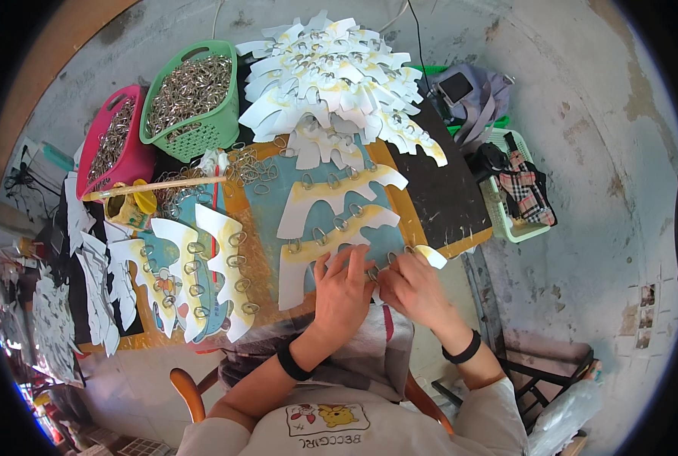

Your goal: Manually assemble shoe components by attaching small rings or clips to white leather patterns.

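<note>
A white scalloped strip (290, 275) with a yellowish smear and metal rings along its edge lies nearest me on the blue mat (259, 232). My left hand (342, 292) covers its middle, fingers bent and closed on the strip. Beside it, my right hand (416, 290) is closed in a pinch at a metal ring (374, 272) between the two hands. The strip's right end (431, 256) shows past my right knuckles. Just beyond lie two similar ringed strips, the farther one (301, 201) at the mat's middle. My fingers hide part of the ring.
Three ringed strips (229, 277) stand in a row at left. A green basket (202, 133) and a pink basket (145, 144) hold metal rings. A yellow pot (130, 209) has a stick (179, 185) across it. Many finished-looking strips (323, 76) are heaped at the far side.
</note>
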The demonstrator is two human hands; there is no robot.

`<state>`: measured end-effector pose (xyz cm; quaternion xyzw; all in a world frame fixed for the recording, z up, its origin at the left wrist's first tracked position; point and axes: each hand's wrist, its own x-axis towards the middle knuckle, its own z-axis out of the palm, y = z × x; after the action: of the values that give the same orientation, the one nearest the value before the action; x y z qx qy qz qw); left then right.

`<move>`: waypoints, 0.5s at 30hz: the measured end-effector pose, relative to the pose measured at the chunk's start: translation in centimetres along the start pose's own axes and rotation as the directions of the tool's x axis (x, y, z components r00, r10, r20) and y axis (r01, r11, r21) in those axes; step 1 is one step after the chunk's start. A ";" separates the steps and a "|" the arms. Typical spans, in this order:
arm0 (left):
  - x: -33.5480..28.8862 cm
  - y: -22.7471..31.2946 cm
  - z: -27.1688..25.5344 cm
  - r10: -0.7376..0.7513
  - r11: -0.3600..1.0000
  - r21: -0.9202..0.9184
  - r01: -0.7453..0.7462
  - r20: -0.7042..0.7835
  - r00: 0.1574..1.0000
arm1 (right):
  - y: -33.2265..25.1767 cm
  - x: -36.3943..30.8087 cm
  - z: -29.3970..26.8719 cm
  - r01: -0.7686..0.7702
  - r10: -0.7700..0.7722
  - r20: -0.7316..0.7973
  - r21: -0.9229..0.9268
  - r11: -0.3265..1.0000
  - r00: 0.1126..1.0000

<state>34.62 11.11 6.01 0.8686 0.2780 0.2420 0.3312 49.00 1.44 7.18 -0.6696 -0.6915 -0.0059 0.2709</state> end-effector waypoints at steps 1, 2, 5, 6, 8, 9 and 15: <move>0.0 0.1 0.1 0.000 1.000 -0.001 0.000 -0.003 1.000 | -0.2 -0.7 0.3 0.003 -0.003 0.001 -0.001 1.000 1.000; -0.1 0.1 0.2 0.020 1.000 0.019 -0.020 0.002 1.000 | -0.3 -1.5 0.7 0.006 -0.007 -0.050 -0.012 1.000 0.999; -0.7 -0.4 0.8 0.101 0.993 0.070 -0.100 -0.013 0.995 | 0.0 -1.8 0.7 0.030 -0.029 -0.115 0.002 1.000 0.993; -0.8 -0.6 0.9 0.162 0.983 0.097 -0.159 -0.026 0.986 | 0.3 -1.8 0.5 0.045 -0.041 -0.129 0.025 0.999 0.991; -1.0 -0.7 0.7 0.176 0.977 0.127 -0.170 -0.040 0.984 | 0.3 -1.5 -0.7 -0.015 0.031 -0.121 0.124 0.992 0.992; -1.0 -0.5 0.6 0.196 0.971 0.148 -0.187 -0.052 0.979 | 0.4 -1.4 -1.3 -0.080 0.105 -0.106 0.214 0.974 0.989; -1.5 -0.6 0.9 0.235 0.956 0.204 -0.209 -0.114 0.965 | 1.7 0.0 -1.0 0.139 -0.140 0.133 0.015 0.990 0.981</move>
<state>33.91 10.15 4.64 0.9034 0.2223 0.3090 0.1975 50.98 1.23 7.47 -0.6176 -0.7534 0.0221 0.2248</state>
